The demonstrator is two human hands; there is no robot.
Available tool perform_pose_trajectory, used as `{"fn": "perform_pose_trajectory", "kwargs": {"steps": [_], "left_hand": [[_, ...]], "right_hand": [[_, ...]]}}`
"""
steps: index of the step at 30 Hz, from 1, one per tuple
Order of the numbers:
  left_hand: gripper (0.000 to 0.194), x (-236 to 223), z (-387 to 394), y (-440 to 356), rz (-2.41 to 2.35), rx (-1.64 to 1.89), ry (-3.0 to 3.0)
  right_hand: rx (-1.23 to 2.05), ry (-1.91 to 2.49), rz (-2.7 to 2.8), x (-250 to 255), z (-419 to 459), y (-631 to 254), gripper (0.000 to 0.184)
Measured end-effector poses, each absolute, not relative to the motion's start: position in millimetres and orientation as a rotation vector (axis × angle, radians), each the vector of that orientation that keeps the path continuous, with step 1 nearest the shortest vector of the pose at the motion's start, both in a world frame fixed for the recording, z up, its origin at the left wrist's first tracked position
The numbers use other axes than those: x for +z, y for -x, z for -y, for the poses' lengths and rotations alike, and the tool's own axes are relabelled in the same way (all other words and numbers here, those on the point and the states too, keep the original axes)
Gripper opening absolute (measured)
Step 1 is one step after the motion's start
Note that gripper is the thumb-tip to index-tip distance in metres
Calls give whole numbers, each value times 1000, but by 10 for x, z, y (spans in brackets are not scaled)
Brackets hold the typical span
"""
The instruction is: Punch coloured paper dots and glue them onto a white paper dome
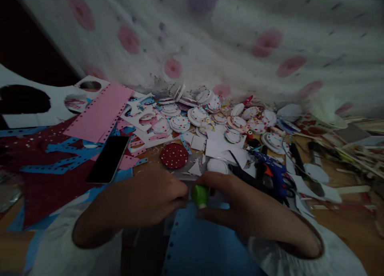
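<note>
Near the bottom centre, my right hand (237,200) holds a small, rounded green object with a pale tip (200,195) between thumb and fingers. Its exact kind is hard to make out in the dim light. Just left of it, my left hand (147,198) is closed, fingers curled and pressed together; whatever they hold, if anything, is hidden. Below both hands lies a blue sheet (207,244) with a row of small punched holes along its left edge. A round dark red piece with white dots (174,156) rests beyond my hands.
Several layered white paper discs with coloured dots (180,124) are heaped at the back. Left are a phone (108,159), pink punched sheets (99,114) and blue strips (66,158). Right are a blue glue gun (274,174), scissors (289,184) and wooden sticks. A floral curtain (195,40) hangs behind.
</note>
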State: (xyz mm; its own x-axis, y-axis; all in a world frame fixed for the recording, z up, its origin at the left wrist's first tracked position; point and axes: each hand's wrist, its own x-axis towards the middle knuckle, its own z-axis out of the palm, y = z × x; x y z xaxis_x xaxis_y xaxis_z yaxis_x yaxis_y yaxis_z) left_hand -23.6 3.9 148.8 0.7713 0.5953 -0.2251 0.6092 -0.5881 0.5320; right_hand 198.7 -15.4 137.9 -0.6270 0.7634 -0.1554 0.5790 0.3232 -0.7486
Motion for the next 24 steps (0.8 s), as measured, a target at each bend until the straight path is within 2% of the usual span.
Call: {"fn": "perform_pose_trajectory", "kwargs": {"steps": [3, 24], "left_hand": [[24, 1470, -63, 219, -866, -122, -2368], [21, 1434, -72, 169, -922, -170, -2387]], "right_hand": [[1229, 1224, 2375, 1357, 141, -1987, 27], [1151, 1139, 2445, 1359, 146, -2054, 30]]}}
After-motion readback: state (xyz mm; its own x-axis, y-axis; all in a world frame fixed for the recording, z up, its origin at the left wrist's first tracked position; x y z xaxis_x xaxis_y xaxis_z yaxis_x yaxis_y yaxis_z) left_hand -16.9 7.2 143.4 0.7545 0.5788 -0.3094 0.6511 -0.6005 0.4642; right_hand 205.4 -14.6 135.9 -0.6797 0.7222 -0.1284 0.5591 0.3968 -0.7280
